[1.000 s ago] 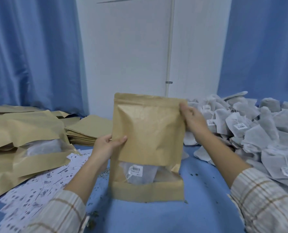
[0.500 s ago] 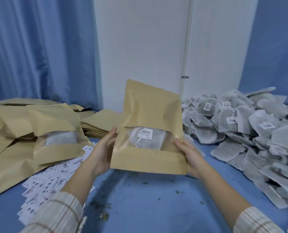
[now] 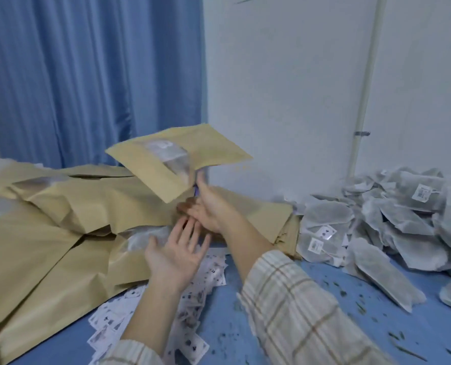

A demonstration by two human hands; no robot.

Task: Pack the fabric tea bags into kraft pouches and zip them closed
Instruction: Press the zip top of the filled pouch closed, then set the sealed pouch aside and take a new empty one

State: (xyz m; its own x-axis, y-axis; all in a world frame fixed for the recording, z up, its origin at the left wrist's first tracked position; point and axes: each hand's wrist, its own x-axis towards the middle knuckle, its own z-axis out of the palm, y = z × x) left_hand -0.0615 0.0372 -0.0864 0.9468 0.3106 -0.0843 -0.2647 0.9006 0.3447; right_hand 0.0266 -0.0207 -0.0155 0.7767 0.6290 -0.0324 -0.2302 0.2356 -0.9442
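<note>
Tossing filled kraft pouch (image 3: 177, 159) leftward, airborne above pouch heap (image 3: 61, 227) | 0.5 s ago gripped at both sides, now released | left hand (image 3: 175, 255) and right hand (image 3: 211, 209) open, empty | next likely: fresh pouch, tea bags (image 3: 377, 227) on desk (image 3: 324, 299)

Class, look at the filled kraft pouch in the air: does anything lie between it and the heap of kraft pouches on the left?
Nothing visible does. The tan windowed kraft pouch hangs over the heap of kraft pouches, clear of both open hands, left and right.
</note>
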